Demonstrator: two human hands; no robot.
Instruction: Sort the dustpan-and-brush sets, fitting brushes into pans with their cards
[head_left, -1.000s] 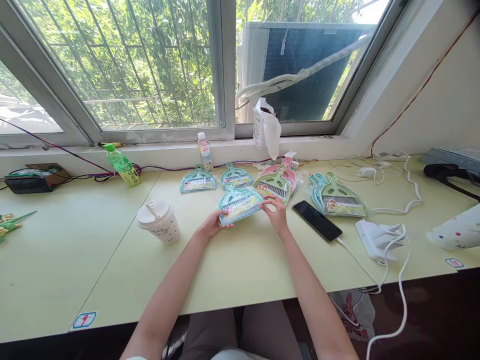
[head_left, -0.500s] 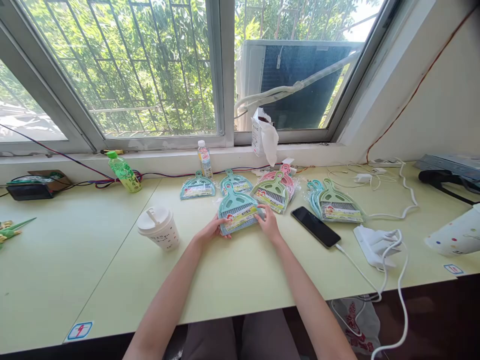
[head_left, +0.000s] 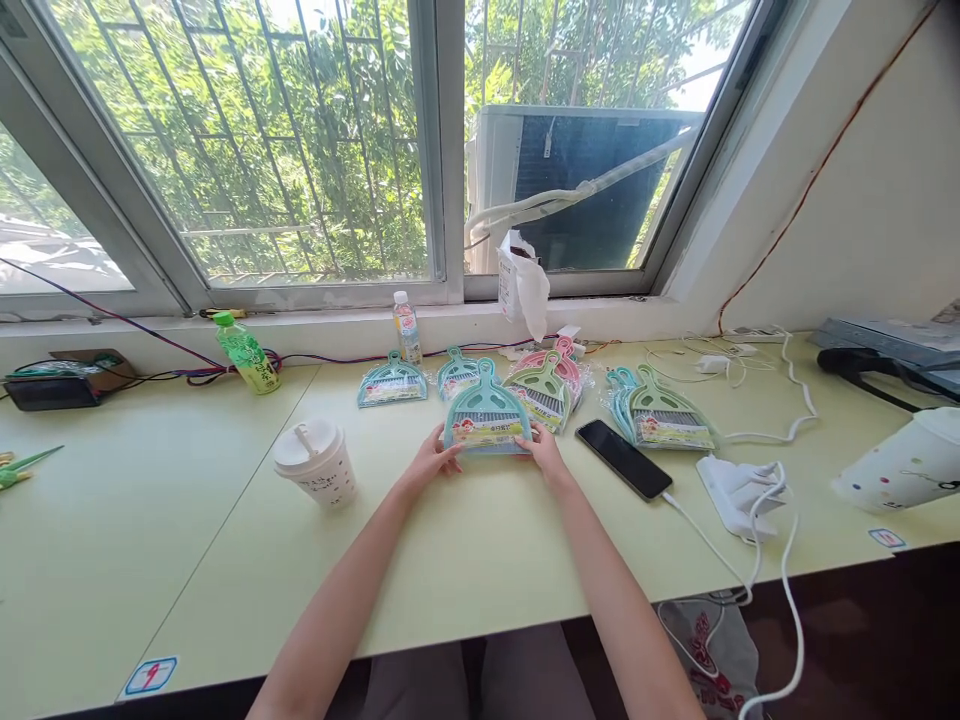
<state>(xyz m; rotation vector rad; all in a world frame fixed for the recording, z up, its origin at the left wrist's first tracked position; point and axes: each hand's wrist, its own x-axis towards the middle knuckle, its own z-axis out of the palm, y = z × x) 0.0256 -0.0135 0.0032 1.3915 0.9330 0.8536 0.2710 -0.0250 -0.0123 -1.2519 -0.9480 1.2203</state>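
A teal mini dustpan-and-brush set (head_left: 486, 418) in clear wrap is held upright on the pale green table (head_left: 465, 560), facing me. My left hand (head_left: 429, 463) grips its lower left corner and my right hand (head_left: 545, 455) grips its lower right corner. Behind it lie more wrapped sets: a teal one (head_left: 391, 383), another teal one (head_left: 456, 372), a green one (head_left: 541, 394) on pink ones (head_left: 562, 360), and a green and teal stack (head_left: 660, 418) to the right.
A lidded paper cup (head_left: 316, 464) stands left of my hands. A black phone (head_left: 622, 458) on a white cable lies to the right, beside a white charger (head_left: 739, 482). Two bottles (head_left: 245, 352) (head_left: 406, 327) and a torn white packet (head_left: 520, 283) sit by the window sill.
The teal set has been turned from tilted and flat to upright and square, and drawn slightly closer. Both hands stay on its lower corners.
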